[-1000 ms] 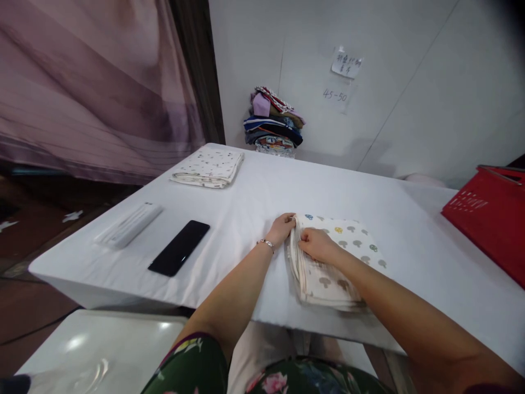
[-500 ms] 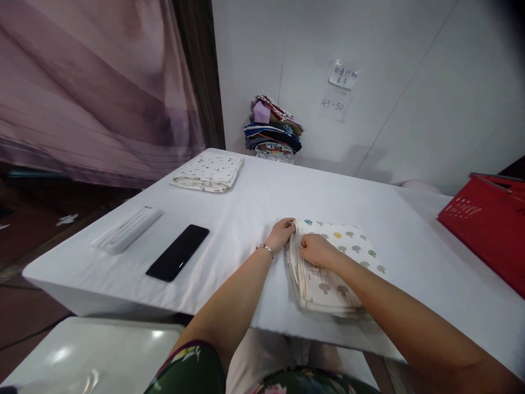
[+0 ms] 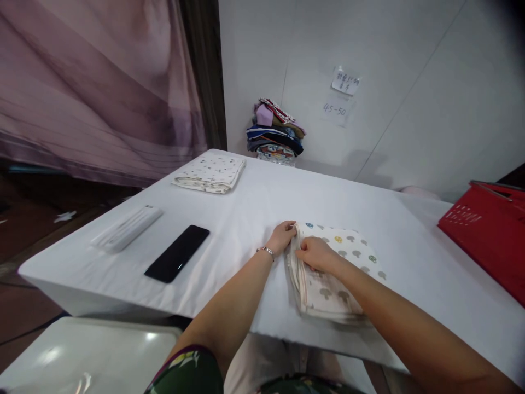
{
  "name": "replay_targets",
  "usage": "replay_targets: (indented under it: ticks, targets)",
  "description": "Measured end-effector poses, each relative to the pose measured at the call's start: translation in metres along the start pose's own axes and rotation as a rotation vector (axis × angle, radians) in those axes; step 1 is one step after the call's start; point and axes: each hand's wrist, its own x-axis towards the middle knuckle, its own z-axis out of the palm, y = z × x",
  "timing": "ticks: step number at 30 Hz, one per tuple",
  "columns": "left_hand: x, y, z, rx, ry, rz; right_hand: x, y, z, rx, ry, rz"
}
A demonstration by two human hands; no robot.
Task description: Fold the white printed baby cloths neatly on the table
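A folded white cloth with grey mushroom prints (image 3: 356,254) lies near the front edge of the white table. My left hand (image 3: 282,236), with a bracelet at the wrist, pinches the cloth's far left corner. Just right of it, my right hand (image 3: 315,253) is closed on the cloth's left part, its knuckles up and the fingertips partly hidden. The layered left edge of the cloth shows below both hands.
Another folded, small-patterned cloth (image 3: 212,172) lies at the table's far left. A black phone (image 3: 178,254) and a white packet (image 3: 128,229) are nearer. A red basket (image 3: 488,230) stands at right; stacked clothes (image 3: 274,134) sit behind the table (image 3: 311,191).
My right hand has shifted slightly left towards the cloth's left edge. My left hand keeps its grip at the corner. The view has tilted very slightly.
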Motion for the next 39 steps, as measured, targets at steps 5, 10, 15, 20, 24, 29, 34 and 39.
replay_targets:
  ticks: [5, 10, 15, 20, 24, 29, 34, 39]
  targets:
    - [-0.003, 0.004, 0.000, 0.029, -0.008, -0.039, -0.004, -0.011, -0.004, -0.191, 0.081, -0.031]
    - [-0.003, 0.005, 0.000, 0.034, 0.001, -0.022, -0.003, -0.001, -0.004, -0.005, 0.029, -0.032]
    - [-0.003, 0.004, 0.000, 0.004, -0.035, -0.012, -0.001, 0.010, -0.001, 0.372, -0.063, 0.026]
    - [-0.003, 0.005, -0.001, -0.012, -0.068, -0.021, 0.001, 0.008, 0.003, 0.402, -0.027, 0.007]
    - [-0.001, 0.007, -0.006, 0.011, -0.115, -0.066, 0.001, 0.007, 0.006, 0.440, -0.022, -0.002]
    - [-0.001, 0.012, -0.013, -0.001, -0.251, -0.106, -0.002, 0.009, 0.006, 0.475, -0.010, 0.017]
    - [-0.001, 0.013, -0.019, 0.001, -0.387, -0.084, -0.003, 0.015, 0.009, 0.583, -0.001, 0.015]
    - [-0.001, 0.009, -0.021, 0.029, -0.401, -0.020, 0.000, 0.021, 0.012, 0.616, -0.001, 0.003]
